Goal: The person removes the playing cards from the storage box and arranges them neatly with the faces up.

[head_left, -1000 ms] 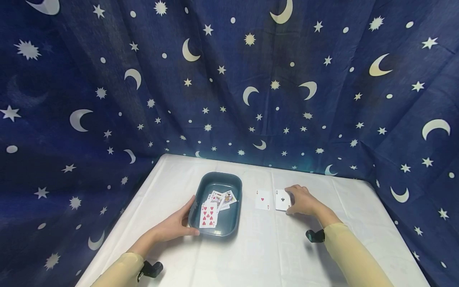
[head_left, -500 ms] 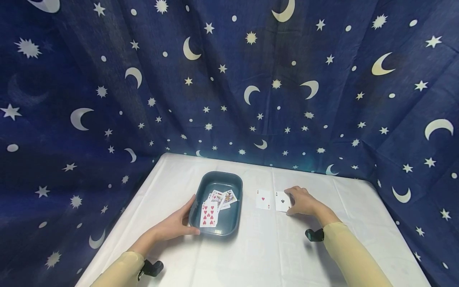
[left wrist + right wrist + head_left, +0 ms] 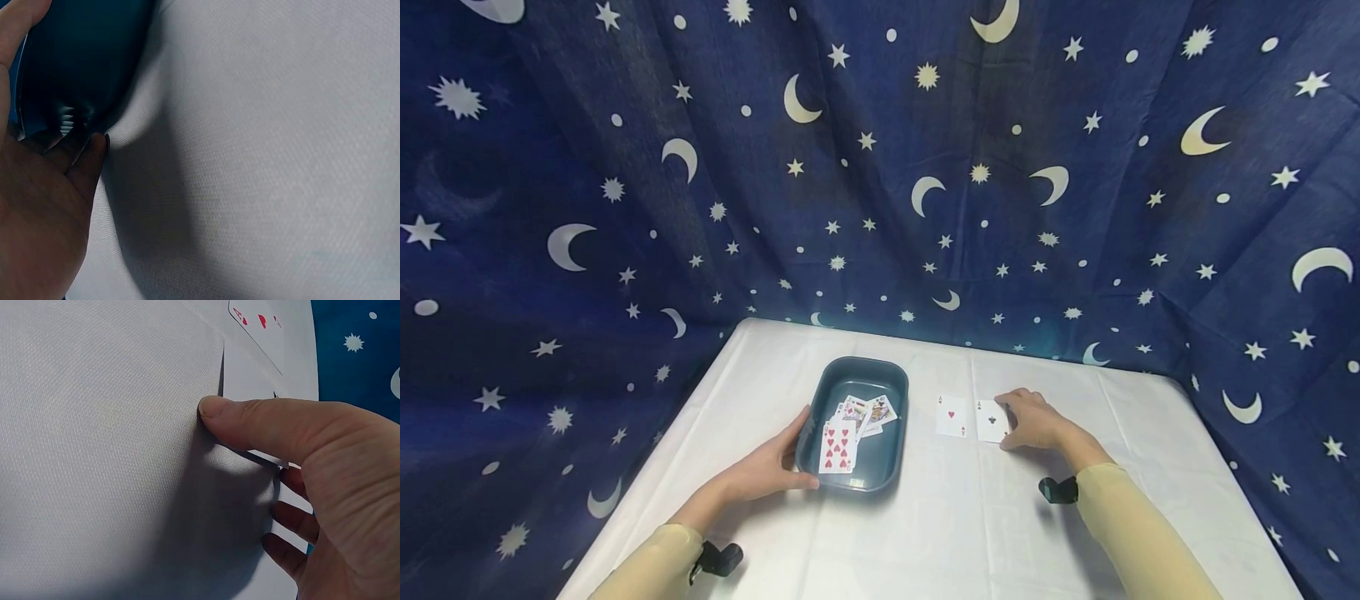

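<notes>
In the head view my left hand (image 3: pixel 771 465) grips the left side of a dark teal plastic tub (image 3: pixel 886 477), thumb at its near-left corner. Several playing cards lie face up in the tub, a nine of hearts (image 3: pixel 837 447) on top nearest me. To the right, my right hand (image 3: pixel 1036 422) pinches an ace of clubs (image 3: pixel 992 422) by its near and far edges at its right end. That card is face up, close over the white cloth; the right wrist view shows the thumb at its corner. An ace of hearts (image 3: pixel 951 416) lies just left of it.
A white cloth (image 3: pixel 910 542) covers the table. Behind and beside it hangs a dark blue curtain (image 3: pixel 880 192) with moons and stars. A black wrist camera sits below each wrist, the left one (image 3: pixel 721 559) near the table's front.
The ace of clubs has shifted slightly toward me and lower, beside the ace of hearts, with my right hand still holding it. My left hand and the tub have stayed put.
</notes>
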`<state>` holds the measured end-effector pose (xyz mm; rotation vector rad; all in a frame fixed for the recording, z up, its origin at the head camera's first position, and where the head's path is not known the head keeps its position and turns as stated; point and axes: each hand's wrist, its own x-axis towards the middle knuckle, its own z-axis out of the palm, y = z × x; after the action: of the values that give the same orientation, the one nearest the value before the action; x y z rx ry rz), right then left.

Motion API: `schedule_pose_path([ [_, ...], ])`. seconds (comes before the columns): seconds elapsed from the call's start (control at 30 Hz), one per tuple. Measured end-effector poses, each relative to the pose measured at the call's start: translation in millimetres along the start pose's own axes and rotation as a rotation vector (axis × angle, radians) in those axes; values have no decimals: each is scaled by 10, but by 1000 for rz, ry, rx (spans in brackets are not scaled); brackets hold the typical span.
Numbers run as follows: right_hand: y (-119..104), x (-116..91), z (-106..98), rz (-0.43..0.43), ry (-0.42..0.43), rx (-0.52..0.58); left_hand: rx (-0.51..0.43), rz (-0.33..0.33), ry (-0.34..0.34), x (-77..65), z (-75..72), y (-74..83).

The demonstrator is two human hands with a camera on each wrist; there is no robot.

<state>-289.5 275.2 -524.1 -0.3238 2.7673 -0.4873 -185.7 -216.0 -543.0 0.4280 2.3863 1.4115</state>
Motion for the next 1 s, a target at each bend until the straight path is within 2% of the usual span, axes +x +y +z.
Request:
schedule_pose_path([
  [1.0,29,20,-2,10,-24,-10,14,-8,5,0,4,-7],
])
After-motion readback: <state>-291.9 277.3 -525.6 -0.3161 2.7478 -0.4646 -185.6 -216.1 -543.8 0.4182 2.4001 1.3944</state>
